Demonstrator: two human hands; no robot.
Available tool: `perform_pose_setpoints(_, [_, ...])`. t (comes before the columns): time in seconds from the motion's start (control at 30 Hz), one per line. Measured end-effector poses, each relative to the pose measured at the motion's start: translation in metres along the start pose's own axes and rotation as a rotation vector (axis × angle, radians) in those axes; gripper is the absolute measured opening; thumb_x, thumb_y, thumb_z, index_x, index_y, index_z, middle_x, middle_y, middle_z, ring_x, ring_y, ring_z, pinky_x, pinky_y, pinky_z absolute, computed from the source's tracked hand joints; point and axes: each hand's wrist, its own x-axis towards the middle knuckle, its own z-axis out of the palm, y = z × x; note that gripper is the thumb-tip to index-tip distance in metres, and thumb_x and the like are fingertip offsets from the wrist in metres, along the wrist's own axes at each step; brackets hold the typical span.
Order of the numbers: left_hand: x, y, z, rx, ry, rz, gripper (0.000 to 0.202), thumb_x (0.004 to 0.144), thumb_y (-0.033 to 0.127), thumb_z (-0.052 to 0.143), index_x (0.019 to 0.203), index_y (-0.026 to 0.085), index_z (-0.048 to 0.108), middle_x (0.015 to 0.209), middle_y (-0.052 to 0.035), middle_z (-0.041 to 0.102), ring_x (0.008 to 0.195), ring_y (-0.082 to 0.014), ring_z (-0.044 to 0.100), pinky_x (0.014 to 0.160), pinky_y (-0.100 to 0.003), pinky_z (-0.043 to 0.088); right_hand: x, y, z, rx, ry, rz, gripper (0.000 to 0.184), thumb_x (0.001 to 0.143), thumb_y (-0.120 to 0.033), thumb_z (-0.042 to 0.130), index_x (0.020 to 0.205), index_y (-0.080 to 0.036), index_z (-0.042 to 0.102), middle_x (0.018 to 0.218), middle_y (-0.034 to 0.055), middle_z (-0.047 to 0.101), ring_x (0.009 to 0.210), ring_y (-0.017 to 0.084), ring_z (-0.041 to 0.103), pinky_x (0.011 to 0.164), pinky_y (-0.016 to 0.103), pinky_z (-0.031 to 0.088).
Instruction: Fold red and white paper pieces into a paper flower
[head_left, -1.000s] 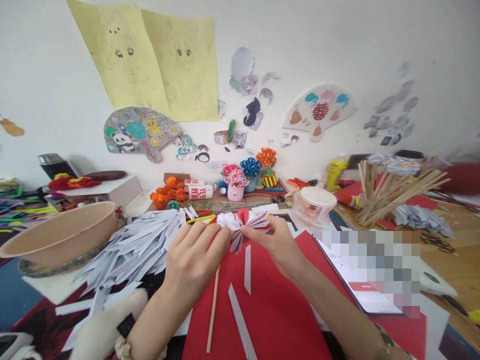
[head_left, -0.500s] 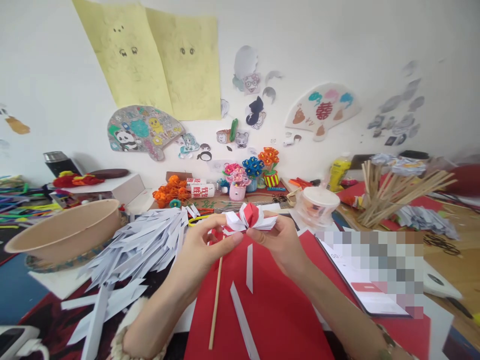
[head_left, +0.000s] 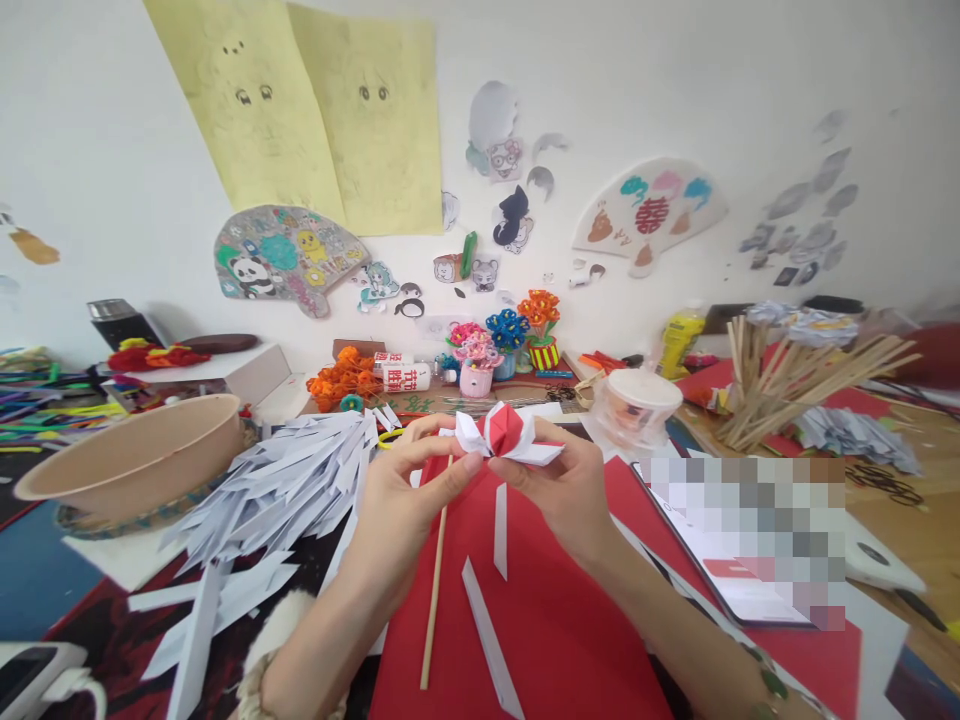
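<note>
A folded red-and-white paper flower (head_left: 507, 430) is pinched between my two hands, its red centre facing me. My left hand (head_left: 420, 480) grips its left side, thumb at the lower edge. On the other side my right hand (head_left: 559, 485) holds it, thumb tip close to the left one. Below them lies a red paper sheet (head_left: 525, 640), bearing a thin wooden stick (head_left: 435, 590) and two folded white paper strips (head_left: 491, 640). The fingers behind the flower are partly hidden.
Many white paper strips (head_left: 292, 490) are heaped at the left beside a beige bowl (head_left: 135, 450). To the right lie a tablet-like screen (head_left: 720, 560), a lidded white tub (head_left: 641, 395) and a bundle of wooden sticks (head_left: 795, 385). Small craft flowers (head_left: 507, 335) stand along the wall.
The flower has turned slightly in my hands, so its red centre shows wider and faces me more. Both hands still hold it. The view has shifted a little.
</note>
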Motion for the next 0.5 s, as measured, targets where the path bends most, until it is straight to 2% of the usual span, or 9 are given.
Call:
perform_pose_setpoints(0.1, [-0.0005,0.0005,-0.0005,-0.012,-0.023,0.002,0.014,0.072,0.035,0.080,0.068,0.022,0.076,0.118,-0.0069,0.060,0.123,-0.0281,0.048,0.106,-0.038,0.036,0.0010,0.0003,0.0001,0.043,-0.026,0.067,0.015,0.075,-0.027,0.084,0.088,-0.026,0.078,0.087,0.0014,0.078,0.083,0.022,0.070,0.079,0.035,0.056])
perform_pose_setpoints(0.23, [-0.0003,0.0014,-0.0026,-0.052,-0.088,-0.020,0.017,0.075,0.034,0.079,0.066,0.020,0.073,0.124,-0.0069,0.056,0.122,-0.0274,0.050,0.105,-0.038,0.038,0.0019,0.0041,0.0016,0.161,-0.080,0.172,0.016,0.075,-0.035,0.084,0.088,-0.025,0.080,0.093,0.0047,0.080,0.089,0.025,0.072,0.085,0.039,0.056])
perform_pose_setpoints(0.33, [0.0006,-0.0001,-0.0033,-0.097,-0.118,-0.041,0.015,0.076,0.033,0.078,0.070,0.021,0.074,0.123,-0.0065,0.055,0.123,-0.0266,0.049,0.104,-0.036,0.039,0.0016,0.0067,0.0032,0.244,-0.088,0.213,0.020,0.075,-0.036,0.085,0.091,-0.026,0.080,0.098,0.0047,0.080,0.094,0.025,0.073,0.089,0.040,0.056])
perform_pose_setpoints(0.5, [-0.0007,-0.0018,0.0001,-0.076,-0.108,-0.011,0.015,0.081,0.035,0.074,0.078,0.020,0.075,0.123,-0.0082,0.059,0.125,-0.0272,0.049,0.106,-0.035,0.037,0.0007,0.0067,0.0049,0.308,-0.072,0.237,0.018,0.074,-0.034,0.086,0.089,-0.026,0.080,0.095,0.0033,0.080,0.090,0.021,0.071,0.087,0.036,0.055])
